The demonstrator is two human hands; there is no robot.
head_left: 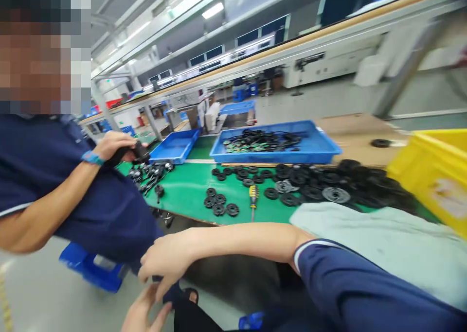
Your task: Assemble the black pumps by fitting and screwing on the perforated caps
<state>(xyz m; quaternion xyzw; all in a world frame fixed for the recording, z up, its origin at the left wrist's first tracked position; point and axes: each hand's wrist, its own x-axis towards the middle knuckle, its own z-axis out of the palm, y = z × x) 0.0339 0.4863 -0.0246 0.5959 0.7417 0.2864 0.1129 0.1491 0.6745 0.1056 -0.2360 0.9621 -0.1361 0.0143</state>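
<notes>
Two hands: right hand point(164, 266) loosely curled, left hand point(144, 312) spread, neither pinching anything visible.
Nearest: co-worker's navy shirt point(109, 215), left of right hand, just beside it.
Bench, far: green mat point(186, 191) bearing black rings point(219, 200), screwdriver point(253, 200).
Co-worker, left: hand point(115, 145) gripping black part point(140, 152).

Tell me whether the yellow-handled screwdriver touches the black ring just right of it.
Apart: the head view shows green mat plainly between the screwdriver and the black ring.
</notes>
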